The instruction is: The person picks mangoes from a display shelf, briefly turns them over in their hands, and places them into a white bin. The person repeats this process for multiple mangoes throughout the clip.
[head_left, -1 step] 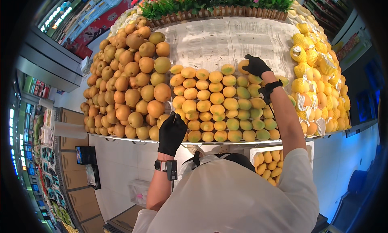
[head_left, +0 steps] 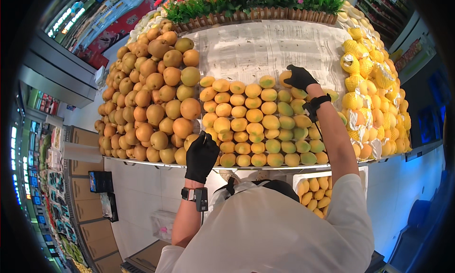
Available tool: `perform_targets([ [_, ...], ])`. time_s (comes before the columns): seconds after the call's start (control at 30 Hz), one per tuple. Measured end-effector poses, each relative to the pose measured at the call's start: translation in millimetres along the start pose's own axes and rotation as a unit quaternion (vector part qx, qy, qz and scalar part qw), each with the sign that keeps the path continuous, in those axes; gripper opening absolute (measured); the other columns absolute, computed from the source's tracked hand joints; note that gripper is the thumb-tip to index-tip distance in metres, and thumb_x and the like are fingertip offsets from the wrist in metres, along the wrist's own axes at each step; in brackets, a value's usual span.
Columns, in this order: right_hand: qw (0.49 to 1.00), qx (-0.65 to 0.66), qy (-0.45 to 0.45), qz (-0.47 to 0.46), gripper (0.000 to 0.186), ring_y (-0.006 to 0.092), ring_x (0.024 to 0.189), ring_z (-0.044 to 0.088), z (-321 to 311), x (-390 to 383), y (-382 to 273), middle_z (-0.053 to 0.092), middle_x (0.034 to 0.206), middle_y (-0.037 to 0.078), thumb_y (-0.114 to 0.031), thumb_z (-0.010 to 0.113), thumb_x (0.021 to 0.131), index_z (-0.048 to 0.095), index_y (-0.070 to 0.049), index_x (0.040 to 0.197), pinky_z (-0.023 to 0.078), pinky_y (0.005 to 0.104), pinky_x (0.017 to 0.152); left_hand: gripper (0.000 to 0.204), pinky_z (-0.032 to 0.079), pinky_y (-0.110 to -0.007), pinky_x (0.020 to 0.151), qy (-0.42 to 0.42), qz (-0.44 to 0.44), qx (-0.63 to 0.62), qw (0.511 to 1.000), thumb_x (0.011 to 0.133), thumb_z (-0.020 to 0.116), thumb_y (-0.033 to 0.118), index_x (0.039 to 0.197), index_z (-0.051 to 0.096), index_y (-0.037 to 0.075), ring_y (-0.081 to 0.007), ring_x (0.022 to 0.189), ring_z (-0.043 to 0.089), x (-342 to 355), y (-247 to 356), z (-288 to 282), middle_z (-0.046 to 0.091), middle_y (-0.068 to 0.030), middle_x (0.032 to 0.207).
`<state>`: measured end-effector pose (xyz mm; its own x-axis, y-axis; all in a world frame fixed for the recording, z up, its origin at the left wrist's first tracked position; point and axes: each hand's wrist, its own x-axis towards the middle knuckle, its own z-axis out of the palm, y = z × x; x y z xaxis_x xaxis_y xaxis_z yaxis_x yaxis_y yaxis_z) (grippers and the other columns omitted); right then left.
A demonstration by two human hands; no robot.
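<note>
Rows of yellow-green mangoes (head_left: 255,116) lie side by side on the sloping display. At their far edge my right hand (head_left: 301,78), in a black glove, has its fingers closed on a mango (head_left: 285,78), which is partly covered by them. My left hand (head_left: 202,155), also gloved in black, is closed at the front of the display, between the mangoes and the brown round pears (head_left: 155,113). Its fingertips are pressed together; what they hold, if anything, is hidden.
Newspaper-like sheets (head_left: 237,48) line the display beyond the mangoes, up to a small wooden fence (head_left: 256,15) with flowers. Fruit in yellow foam nets (head_left: 365,67) is piled on the right. A white box of mangoes (head_left: 296,178) stands below the front edge, right of my body.
</note>
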<state>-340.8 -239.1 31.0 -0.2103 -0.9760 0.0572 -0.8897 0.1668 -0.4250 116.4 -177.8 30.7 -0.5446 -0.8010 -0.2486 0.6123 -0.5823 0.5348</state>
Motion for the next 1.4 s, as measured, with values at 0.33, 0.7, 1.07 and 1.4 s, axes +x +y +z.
perform_targets([
  [0.33, 0.971, 0.233, -0.018, 0.046, 0.046, 0.0205, 0.079, 0.064, -16, 1, 20, 0.065, 0.096, 0.011, -0.032, 0.071, 0.076, 0.058, -0.006, 0.111, 0.053, 0.0315, 0.069, 0.014, 0.042, -0.027, 0.070, 0.030, -0.041, -0.109, 0.993, 0.096, 0.040, 0.015, 0.100, 0.050, 0.006, -0.0151, 0.079, 0.052, -2, 2, 29, 0.054, -0.0035, 0.094],
  [0.7, 0.762, 0.645, 0.006, 0.055, 0.042, 0.0155, 0.080, 0.063, -44, -107, -64, 0.062, 0.097, 0.006, -0.028, 0.065, 0.086, 0.055, -0.002, 0.117, 0.054, 0.0267, 0.068, 0.027, 0.046, -0.024, 0.076, -0.047, 0.082, 0.444, 0.891, 0.093, 0.053, 0.016, 0.116, 0.058, 0.004, -0.0110, 0.091, 0.057, 35, -9, 79, 0.059, -0.0018, 0.112],
  [1.07, 0.840, 0.538, 0.054, 0.049, 0.041, 0.0116, 0.091, 0.058, -5, -178, -106, 0.062, 0.100, 0.006, -0.024, 0.070, 0.082, 0.057, -0.001, 0.114, 0.050, 0.0247, 0.077, 0.070, 0.045, -0.033, 0.090, -0.212, 0.243, 0.697, 0.641, 0.070, 0.079, 0.017, 0.130, 0.043, 0.007, -0.0215, 0.109, 0.050, 70, -54, 123, 0.050, -0.0084, 0.123],
  [1.4, 0.797, 0.602, 0.051, 0.021, 0.037, 0.0113, 0.094, 0.056, 8, -194, -126, 0.059, 0.104, 0.004, -0.021, 0.067, 0.085, 0.055, -0.001, 0.113, 0.047, 0.0250, 0.081, 0.058, 0.043, -0.042, 0.089, -0.250, 0.296, 0.689, 0.612, 0.068, 0.079, 0.018, 0.118, 0.053, 0.005, -0.0326, 0.105, 0.054, 59, -63, 126, 0.058, -0.0137, 0.109],
])
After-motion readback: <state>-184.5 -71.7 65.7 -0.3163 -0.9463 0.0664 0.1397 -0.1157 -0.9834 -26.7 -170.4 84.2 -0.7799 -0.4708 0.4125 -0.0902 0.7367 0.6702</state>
